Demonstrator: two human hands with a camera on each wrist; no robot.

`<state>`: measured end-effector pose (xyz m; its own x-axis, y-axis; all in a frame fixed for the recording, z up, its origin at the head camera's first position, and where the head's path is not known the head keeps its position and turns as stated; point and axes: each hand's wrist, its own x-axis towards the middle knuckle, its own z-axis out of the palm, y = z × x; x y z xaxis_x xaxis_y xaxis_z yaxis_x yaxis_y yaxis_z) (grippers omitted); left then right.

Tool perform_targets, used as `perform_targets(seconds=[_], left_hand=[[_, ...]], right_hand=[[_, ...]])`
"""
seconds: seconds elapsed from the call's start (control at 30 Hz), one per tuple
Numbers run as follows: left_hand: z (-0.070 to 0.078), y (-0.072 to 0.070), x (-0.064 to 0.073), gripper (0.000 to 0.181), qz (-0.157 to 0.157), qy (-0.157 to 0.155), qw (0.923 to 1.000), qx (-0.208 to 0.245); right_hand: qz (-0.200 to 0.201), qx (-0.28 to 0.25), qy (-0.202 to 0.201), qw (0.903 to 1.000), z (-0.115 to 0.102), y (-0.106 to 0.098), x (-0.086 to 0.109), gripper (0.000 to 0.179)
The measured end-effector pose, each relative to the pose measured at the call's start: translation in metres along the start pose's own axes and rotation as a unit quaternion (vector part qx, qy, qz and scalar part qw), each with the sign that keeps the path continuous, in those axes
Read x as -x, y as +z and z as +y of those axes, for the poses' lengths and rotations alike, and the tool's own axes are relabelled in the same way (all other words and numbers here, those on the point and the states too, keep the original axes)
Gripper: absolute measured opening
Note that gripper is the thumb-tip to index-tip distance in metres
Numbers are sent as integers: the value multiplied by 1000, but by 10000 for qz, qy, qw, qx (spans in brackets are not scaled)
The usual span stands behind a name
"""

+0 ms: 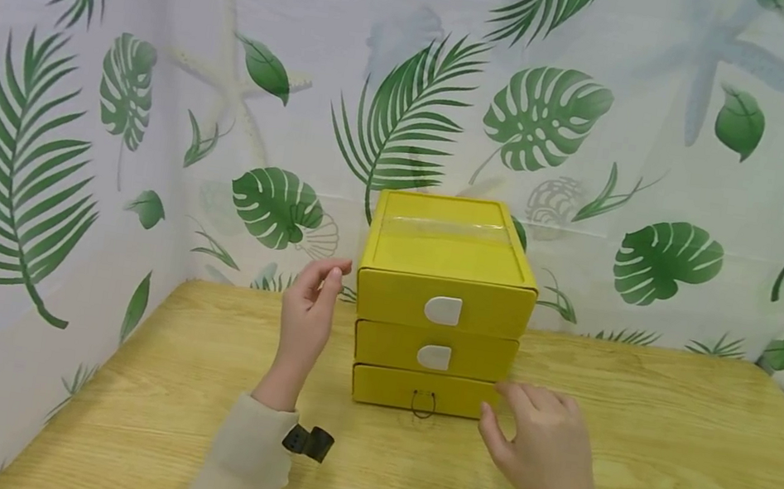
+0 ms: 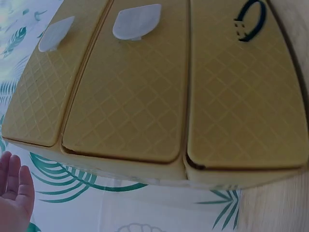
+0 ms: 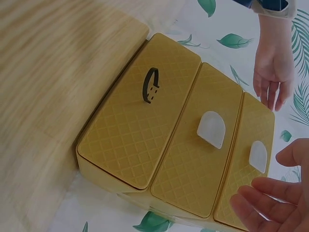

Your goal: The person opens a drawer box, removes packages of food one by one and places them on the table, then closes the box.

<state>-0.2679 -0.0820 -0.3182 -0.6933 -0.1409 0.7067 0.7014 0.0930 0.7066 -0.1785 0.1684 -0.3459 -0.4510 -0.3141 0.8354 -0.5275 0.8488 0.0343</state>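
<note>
A yellow three-drawer box point(image 1: 446, 256) stands on the table, its drawers closed. White rounded tabs mark the top drawer point(image 1: 392, 296) and middle drawer point(image 1: 385, 344); a thin dark loop point(image 1: 423, 406) hangs on the bottom drawer point(image 1: 380, 385). Beside the box's upper left edge my left hand point(image 1: 307, 316) is raised, fingers loosely bent and holding nothing. My right hand point(image 1: 548, 442) hovers by the lower right front corner, fingers slightly curved with nothing between them. Whether its fingertips touch the box I cannot tell. The right wrist view shows a quilted diamond pattern on the drawer fronts.
Clear tape point(image 1: 450, 228) crosses the top of the box. Behind the wood-grain table point(image 1: 671, 451) hangs a white cloth point(image 1: 603, 24) printed with green leaves, and it also covers the sides. A black band point(image 1: 309, 443) sits at my left wrist.
</note>
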Motion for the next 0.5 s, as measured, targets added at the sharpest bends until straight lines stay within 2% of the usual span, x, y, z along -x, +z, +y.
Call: perform_targets(seconds=[0.1,0.2,0.37,0.5], left_hand=[[-4,2,-6,22,100,-161,9995,257],[-7,5,-10,24,51,-300,9986,441],[-13,7,-10,26,-172,-486,9979,397],[-16,7,-9,27,-222,-580,9972,413]], right_hand=[[24,-5,3,10000,-1,1,0,41],[83,-34,18,10000,-1,0,0,40],[135,-49,43,9999,-2,-2,-1,40],[99,-79,16,9999,-2,-2,-2,40]])
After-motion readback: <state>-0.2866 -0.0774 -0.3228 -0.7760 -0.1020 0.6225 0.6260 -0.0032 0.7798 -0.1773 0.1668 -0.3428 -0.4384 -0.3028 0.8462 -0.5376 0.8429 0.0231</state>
